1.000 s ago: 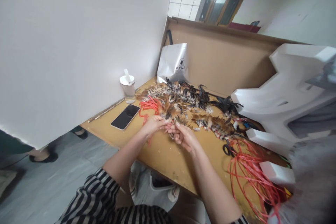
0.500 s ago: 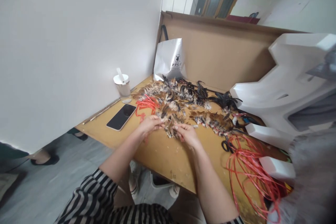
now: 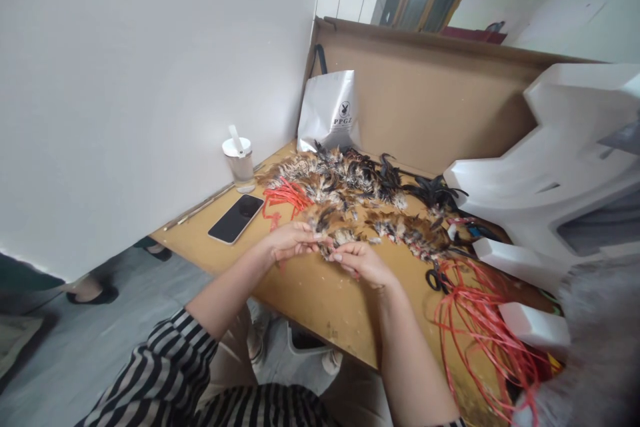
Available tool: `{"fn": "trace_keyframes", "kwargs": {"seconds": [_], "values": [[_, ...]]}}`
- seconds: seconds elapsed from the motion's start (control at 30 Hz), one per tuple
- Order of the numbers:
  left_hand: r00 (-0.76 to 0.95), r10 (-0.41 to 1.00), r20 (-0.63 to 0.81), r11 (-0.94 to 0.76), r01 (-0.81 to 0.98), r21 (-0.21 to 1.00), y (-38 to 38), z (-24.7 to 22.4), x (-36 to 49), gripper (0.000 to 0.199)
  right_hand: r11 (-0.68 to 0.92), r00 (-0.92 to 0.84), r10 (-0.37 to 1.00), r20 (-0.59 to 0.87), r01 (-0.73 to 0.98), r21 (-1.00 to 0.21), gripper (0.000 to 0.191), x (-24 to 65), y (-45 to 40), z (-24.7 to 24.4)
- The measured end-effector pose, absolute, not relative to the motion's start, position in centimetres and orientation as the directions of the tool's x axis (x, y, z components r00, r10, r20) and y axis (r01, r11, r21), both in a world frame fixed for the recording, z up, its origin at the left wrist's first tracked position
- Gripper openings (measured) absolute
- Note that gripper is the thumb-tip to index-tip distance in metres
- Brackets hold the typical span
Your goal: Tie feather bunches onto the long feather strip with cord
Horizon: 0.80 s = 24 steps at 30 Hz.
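Note:
Brown and black feathers (image 3: 345, 235) are bunched at my fingertips near the table's front. My left hand (image 3: 294, 241) is closed, its fingers pinching part of the bunch from the left. From the right, my right hand (image 3: 362, 262) pinches the lower end of the same feathers, its fingertips almost meeting those of the left. Any thin strand between the fingers is too small to make out. Behind my hands lies a large pile of brown, white and black feathers (image 3: 350, 173). Red plastic strips (image 3: 287, 195) rest beside that pile, left of the held bunch.
A phone (image 3: 235, 219) and a lidded cup (image 3: 239, 161) stand on the left. At the back is a silver bag (image 3: 327, 113). To the right are another feather row (image 3: 410, 232), black-handled scissors (image 3: 436, 278), a tangle of red strips (image 3: 480, 320) and white foam (image 3: 515, 167).
Both hands have come closer together and slightly lower, still pinching the feathers. The whole view has shifted a little, so the table things appear farther right.

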<state>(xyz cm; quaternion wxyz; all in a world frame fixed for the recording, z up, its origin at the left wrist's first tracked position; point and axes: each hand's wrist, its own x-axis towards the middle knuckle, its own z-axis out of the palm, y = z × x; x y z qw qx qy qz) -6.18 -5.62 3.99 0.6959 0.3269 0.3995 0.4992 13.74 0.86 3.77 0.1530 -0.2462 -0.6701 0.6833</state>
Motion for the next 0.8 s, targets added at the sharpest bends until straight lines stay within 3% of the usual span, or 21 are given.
{"fn": "trace_keyframes", "kwargs": {"seconds": [0.13, 0.27, 0.57, 0.8], "values": [[0.309, 0.913, -0.266, 0.373, -0.368, 0.852, -5.5, 3.2, -6.1, 0.020, -0.056, -0.806, 0.580, -0.115, 0.102, -0.993, 0.029, 13.9, 1.3, 3.4], [0.303, 0.899, -0.315, 0.418, -0.384, 0.824, -5.3, 2.7, -6.6, 0.019, -0.061, -0.760, 0.639, -0.117, 0.102, -0.993, 0.030, 13.8, 1.5, 3.1], [0.087, 0.940, -0.330, 0.341, -0.303, 0.890, -5.3, 1.9, -5.8, 0.024, -0.049, -0.681, 0.725, -0.103, 0.097, -0.994, 0.031, 13.0, 1.2, 3.1], [-0.053, 0.952, -0.303, 0.286, -0.206, 0.936, -5.1, 1.5, -5.2, 0.032, 0.075, -0.630, 0.777, -0.008, 0.105, -0.992, 0.030, 12.5, 0.7, 3.1]]}}
